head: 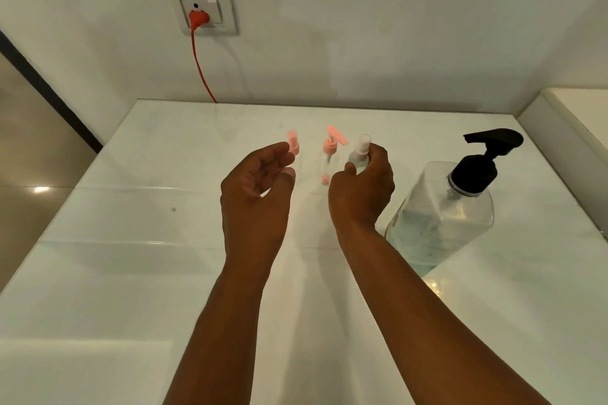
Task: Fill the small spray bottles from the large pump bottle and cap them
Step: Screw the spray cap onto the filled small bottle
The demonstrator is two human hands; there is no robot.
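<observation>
Our right hand [362,187] curls around a small clear spray bottle with a white cap [361,149] above the glossy white desk [131,240]. Our left hand [256,184] hovers loosely cupped, holding nothing, beside a pink-capped bottle [293,145]. The large clear pump bottle with a black pump [441,210] stands right.

Three small clear plastic spray bottles [325,158] stand in a row mid-counter; the large clear black-pump bottle [454,207] sits to their right.

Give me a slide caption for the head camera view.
Right hand grips a white-capped spray bottle beside the large pump bottle; left hand open.
</observation>
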